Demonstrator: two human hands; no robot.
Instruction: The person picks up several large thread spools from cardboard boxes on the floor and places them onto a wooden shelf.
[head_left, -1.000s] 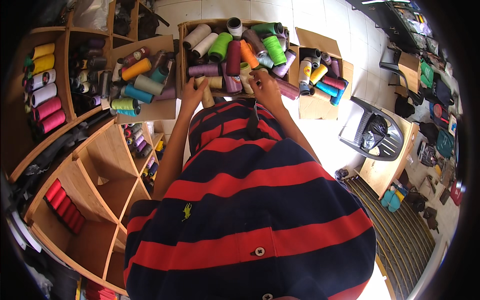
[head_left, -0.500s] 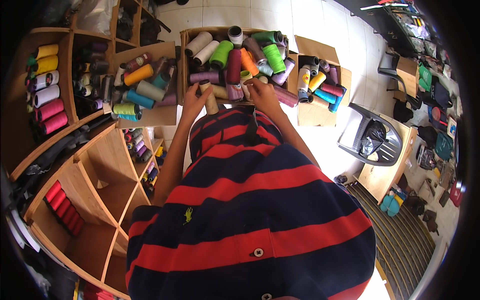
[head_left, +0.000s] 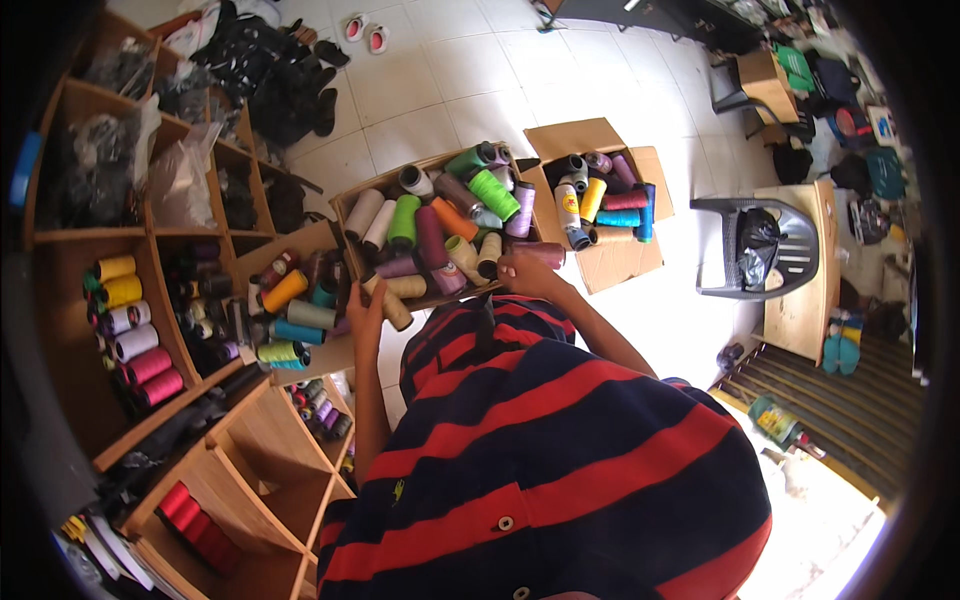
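A cardboard box (head_left: 345, 215) full of thread spools in many colours stands in front of me. My left hand (head_left: 364, 318), at its near left corner, is closed around a tan thread spool (head_left: 395, 310) held tilted by the box edge. My right hand (head_left: 530, 277) is at the near right side, fingers curled against a cream thread spool (head_left: 489, 255) that stands upright; the fingertips are partly hidden. Next to that spool lie another cream spool (head_left: 462, 256) and a maroon one (head_left: 432, 238). A mauve spool (head_left: 540, 254) sits just beyond my right hand.
A second open box (head_left: 620, 262) of spools is at the right, and a third (head_left: 258, 250) at the left. Wooden shelves (head_left: 170, 300) with spools and bags line the left side. A grey plastic chair (head_left: 800, 250) holding a black bag stands to the right.
My view has turned, so boxes and shelves sit lower and tilted. The tan spool in my left hand has tipped over. A cream spool now shows upright at my right fingers.
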